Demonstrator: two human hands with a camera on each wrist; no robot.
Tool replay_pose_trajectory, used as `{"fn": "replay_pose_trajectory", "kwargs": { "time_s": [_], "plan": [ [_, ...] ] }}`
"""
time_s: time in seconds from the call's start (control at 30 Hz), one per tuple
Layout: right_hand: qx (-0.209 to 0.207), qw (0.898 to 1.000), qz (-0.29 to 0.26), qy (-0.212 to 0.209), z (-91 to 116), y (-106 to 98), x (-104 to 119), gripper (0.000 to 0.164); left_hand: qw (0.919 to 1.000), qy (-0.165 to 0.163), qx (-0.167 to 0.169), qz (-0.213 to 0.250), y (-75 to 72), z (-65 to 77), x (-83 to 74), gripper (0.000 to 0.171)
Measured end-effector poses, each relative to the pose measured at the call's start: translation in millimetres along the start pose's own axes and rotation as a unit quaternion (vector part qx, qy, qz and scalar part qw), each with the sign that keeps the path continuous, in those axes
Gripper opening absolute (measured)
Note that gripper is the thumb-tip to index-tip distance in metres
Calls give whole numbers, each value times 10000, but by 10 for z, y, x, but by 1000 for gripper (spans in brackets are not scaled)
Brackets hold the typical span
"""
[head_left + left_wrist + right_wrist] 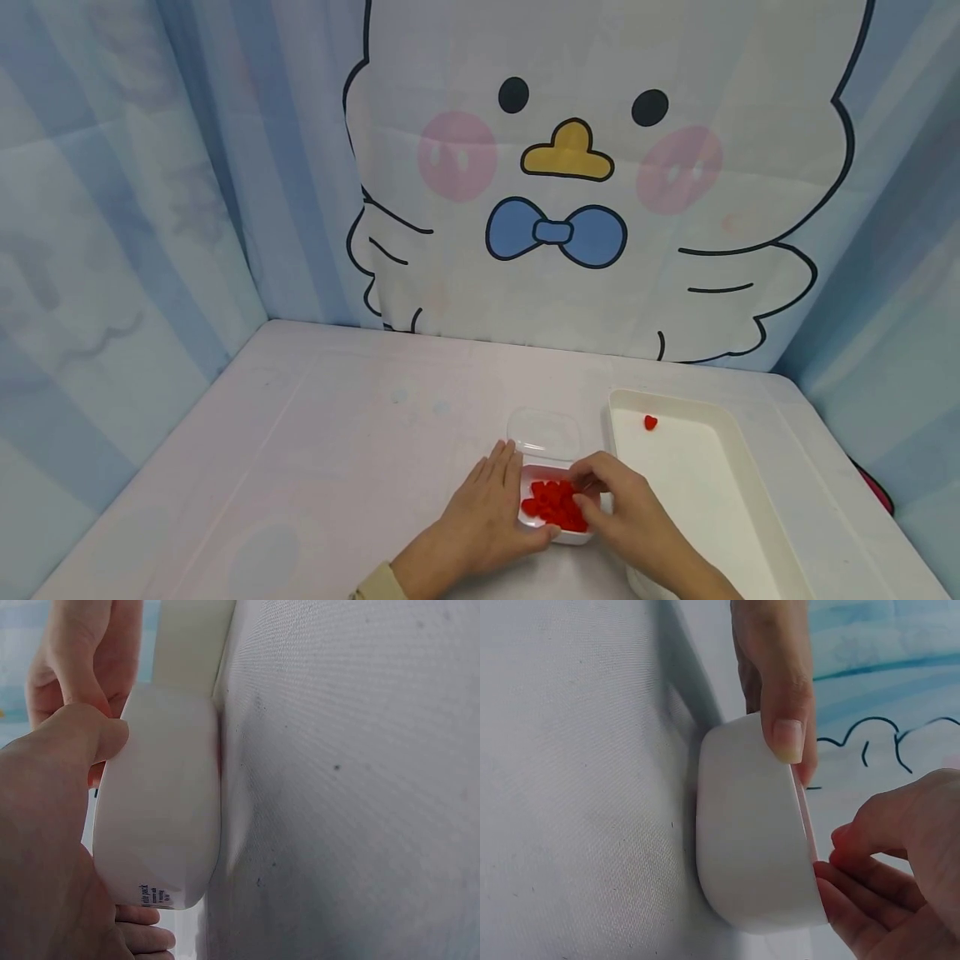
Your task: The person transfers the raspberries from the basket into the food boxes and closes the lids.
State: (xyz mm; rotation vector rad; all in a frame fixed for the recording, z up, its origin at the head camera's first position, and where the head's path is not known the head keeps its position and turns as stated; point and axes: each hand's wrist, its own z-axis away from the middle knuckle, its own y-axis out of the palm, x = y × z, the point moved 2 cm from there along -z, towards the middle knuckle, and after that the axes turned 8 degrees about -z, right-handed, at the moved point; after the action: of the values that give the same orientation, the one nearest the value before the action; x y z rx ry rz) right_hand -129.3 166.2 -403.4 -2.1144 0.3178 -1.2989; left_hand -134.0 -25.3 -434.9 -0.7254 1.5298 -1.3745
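Observation:
A small white box [573, 538] stands on the table with several small red pieces [553, 502] inside. My left hand [483, 510] lies along the box's left side with straight fingers, and its thumb rests at the front rim. The right hand [626, 512] reaches over the box's right rim with curled fingers. In the right wrist view, its thumb and fingertips pinch something red [841, 837], apparently one of the pieces, mostly hidden by the fingers. Printed lettering [154, 895] shows on the box's wall in the left wrist view.
A clear plastic lid [544, 433] lies just behind the box. To the right, a long white tray [705, 483] holds one red heart-shaped piece [650, 422] near its far left corner. A patterned curtain [450, 283] hangs along the table's back edge.

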Motion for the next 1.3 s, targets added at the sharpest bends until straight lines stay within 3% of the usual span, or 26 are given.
{"fn": "replay_pose_trajectory", "kwargs": {
  "time_s": [0.07,0.23,0.33,0.6,0.83,1.0,1.3],
  "plan": [
    [13,10000,-55,80,-12,-18,-6,32,10000,-16,45,-2,2,0,0,99],
    [4,9959,-309,856,-51,-88,-27,27,9999,-54,92,-15,6,-2,-8,102],
    [-107,9930,-383,1117,-67,-148,-35,24,9999,-69,96,8,6,-3,-12,102],
    [-476,9940,-264,948,-95,-308,-78,19,9992,-230,208,261,13,2,-5,104],
    [-695,9893,-273,1257,-156,-429,-182,17,9990,-263,268,238,13,-2,-5,104],
    [-887,9880,-268,1233,-170,-505,-299,16,9991,-229,256,234,4,-7,-5,104],
    [-988,9825,198,1567,-163,-608,-491,17,9991,-207,291,235,5,-9,0,104]
  ]
}}
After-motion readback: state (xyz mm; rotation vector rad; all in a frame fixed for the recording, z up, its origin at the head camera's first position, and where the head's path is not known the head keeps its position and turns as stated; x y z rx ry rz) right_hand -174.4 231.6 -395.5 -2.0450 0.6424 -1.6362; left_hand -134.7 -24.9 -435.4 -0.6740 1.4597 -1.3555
